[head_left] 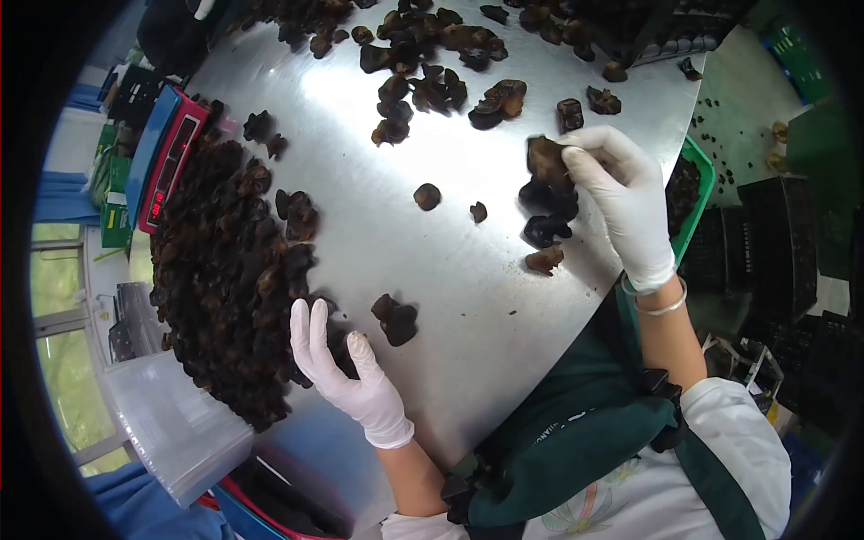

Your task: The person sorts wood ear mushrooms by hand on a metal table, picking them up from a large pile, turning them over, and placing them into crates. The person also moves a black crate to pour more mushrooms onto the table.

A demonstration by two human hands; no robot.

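My left hand (351, 373), in a white glove, lies at the right edge of a large heap of dark brown fungus-like pieces (216, 279). Its fingers are spread, and dark pieces lie just behind and between them; whether it touches them is unclear. My right hand (616, 180), also gloved, pinches a brown piece (546, 160) between thumb and fingers. Below that piece, black pieces (547, 229) and a small brown one (544, 260) lie on the metal table (468, 315). A dark pair of pieces (395, 319) sits right of my left hand.
Loose clusters (432, 40) lie along the far side of the table. A scale (166, 162) with a red display stands at the left. Beyond the right edge are a green basket (697, 193) holding dark pieces and black crates (778, 243). A black crate (688, 31) stands at the far right corner.
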